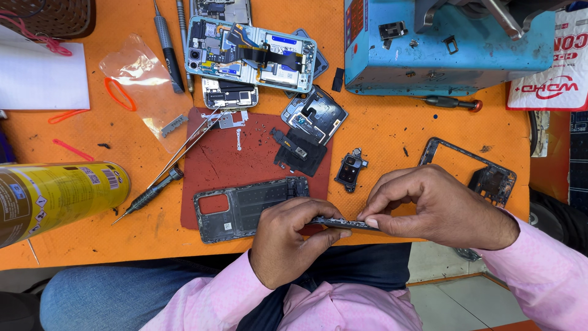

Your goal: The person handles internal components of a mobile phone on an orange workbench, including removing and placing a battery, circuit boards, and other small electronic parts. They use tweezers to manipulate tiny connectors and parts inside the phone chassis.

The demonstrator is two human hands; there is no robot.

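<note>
Gripping the thin phone board (343, 223) edge-on, fingers of the left hand (288, 239) and right hand (435, 205) are clamped; flexing could crack it.

Orange table (392, 125), dark red mat (220, 159), blue machine (441, 55), yellow can (55, 196).

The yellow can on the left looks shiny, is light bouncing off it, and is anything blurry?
Head view: the yellow can has a pale glare streak along its side; light is even, shadows soft; the left hand, right hand and the thin phone part they pinch look sharp.
</note>
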